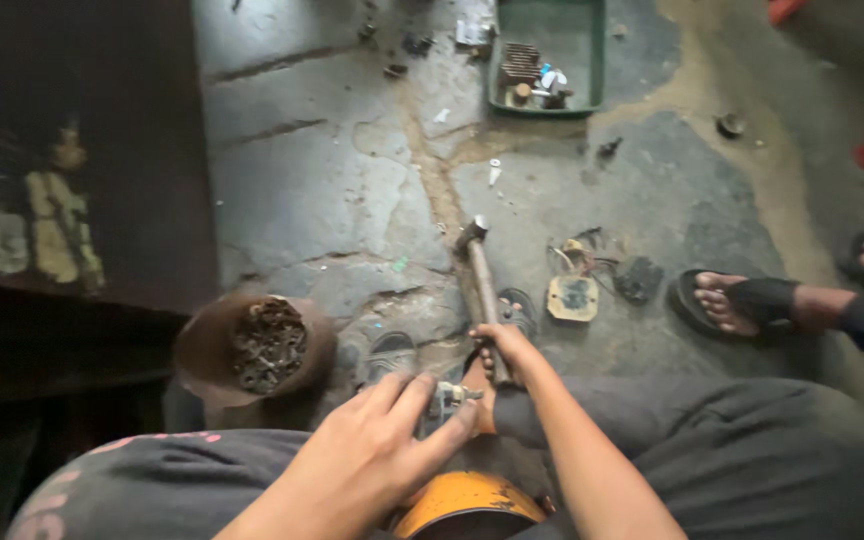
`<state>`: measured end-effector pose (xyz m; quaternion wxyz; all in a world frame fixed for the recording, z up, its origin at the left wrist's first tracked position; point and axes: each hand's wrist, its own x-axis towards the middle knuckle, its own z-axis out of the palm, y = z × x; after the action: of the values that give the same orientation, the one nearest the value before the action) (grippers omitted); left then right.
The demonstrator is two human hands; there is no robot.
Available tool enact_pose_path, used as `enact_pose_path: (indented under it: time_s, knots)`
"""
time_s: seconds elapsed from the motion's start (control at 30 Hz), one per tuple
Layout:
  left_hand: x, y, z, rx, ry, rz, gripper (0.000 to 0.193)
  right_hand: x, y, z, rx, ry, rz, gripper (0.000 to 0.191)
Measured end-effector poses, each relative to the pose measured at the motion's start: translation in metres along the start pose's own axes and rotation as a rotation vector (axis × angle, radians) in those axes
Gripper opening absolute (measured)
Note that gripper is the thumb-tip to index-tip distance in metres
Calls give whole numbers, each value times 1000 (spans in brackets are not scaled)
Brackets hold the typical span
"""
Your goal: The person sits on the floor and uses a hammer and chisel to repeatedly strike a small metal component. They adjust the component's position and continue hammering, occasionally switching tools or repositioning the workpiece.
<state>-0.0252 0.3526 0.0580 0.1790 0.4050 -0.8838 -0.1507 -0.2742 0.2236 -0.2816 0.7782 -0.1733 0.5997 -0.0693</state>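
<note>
My right hand is shut on the wooden handle of a hammer, whose metal head points away from me over the cracked concrete floor. With its fingers spread, my left hand presses on a small metal part set between my knees. Below that part sits a round yellow object. My sandalled feet rest on the floor just beyond both hands.
A brown bowl of rusty metal bits stands at my left. A green tray of small parts lies farther off. A square plate with wires is right of the hammer. Another person's sandalled foot is at the right.
</note>
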Motion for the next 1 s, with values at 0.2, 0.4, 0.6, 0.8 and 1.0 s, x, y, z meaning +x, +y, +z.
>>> enact_pose_path:
  time_s: [0.2, 0.4, 0.6, 0.8, 1.0]
  knots:
    - [-4, -6, 12, 17, -48, -19, 65, -6, -4, 0, 48, 14, 25, 25]
    - [-14, -13, 39, -290, -58, -393, 60, -7, -9, 2, 39, 20, 24, 24]
    - [-19, -28, 57, -534, 193, -642, 58, -15, -23, 19, 14, -24, -70, 19]
    - [-13, -45, 62, -663, 425, -801, 58, -44, -30, 34, 24, -25, -189, 17]
    - [3, -42, 55, -1022, 606, -798, 45, -79, -23, 40, 42, -49, -269, 15]
